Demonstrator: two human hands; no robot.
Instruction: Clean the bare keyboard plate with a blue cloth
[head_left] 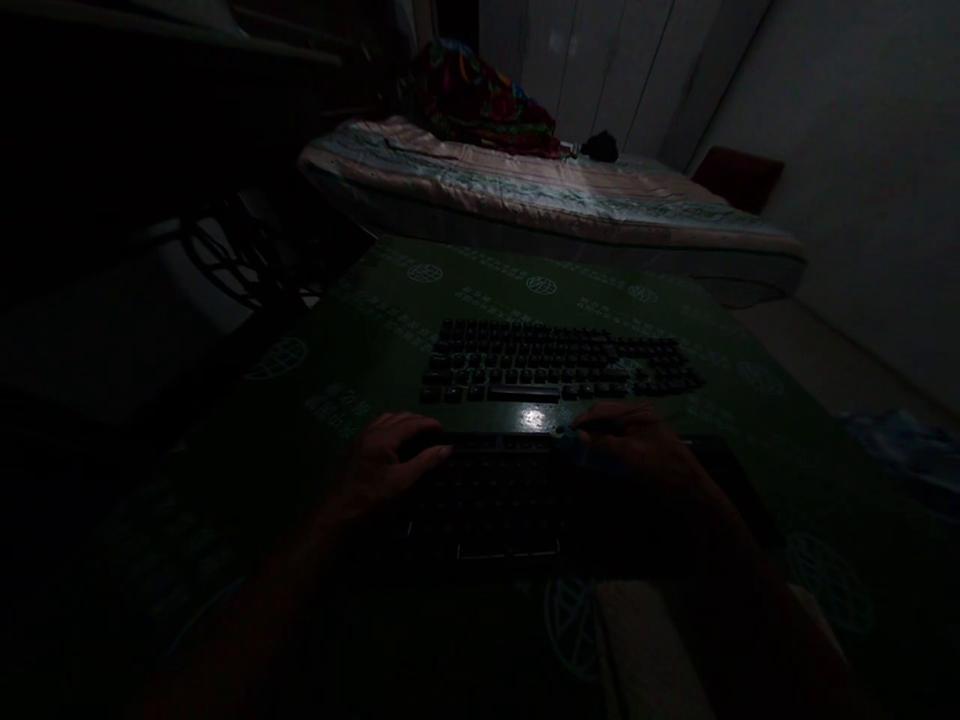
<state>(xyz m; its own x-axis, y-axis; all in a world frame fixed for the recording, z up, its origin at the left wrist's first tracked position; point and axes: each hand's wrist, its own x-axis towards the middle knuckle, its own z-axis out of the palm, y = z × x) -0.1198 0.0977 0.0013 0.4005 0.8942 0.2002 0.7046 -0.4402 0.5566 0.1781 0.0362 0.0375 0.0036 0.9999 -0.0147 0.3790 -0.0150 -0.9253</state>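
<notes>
A dark keyboard base (pixel 487 500) with its keycaps off lies before me on a green printed table. My left hand (pixel 394 450) is closed on its far left edge, thumb on top and fingers over the back. My right hand (pixel 637 440) pinches a slim dark tool (pixel 571 432), its tip at the base's far edge right of the middle. Poor light hides what kind of tool it is. Beyond the base, the loose black keycaps (pixel 525 358) lie in rows in keyboard layout, with the long space bar (pixel 523 393) nearest.
The green table (pixel 360 340) carries white globe prints. A pale, block-like thing (pixel 652 640) lies near my right forearm. Behind the table stands a bed (pixel 585 200) with a bundled floral blanket (pixel 480 100). A dark spoked wheel (pixel 225 245) shows at left. The room is very dim.
</notes>
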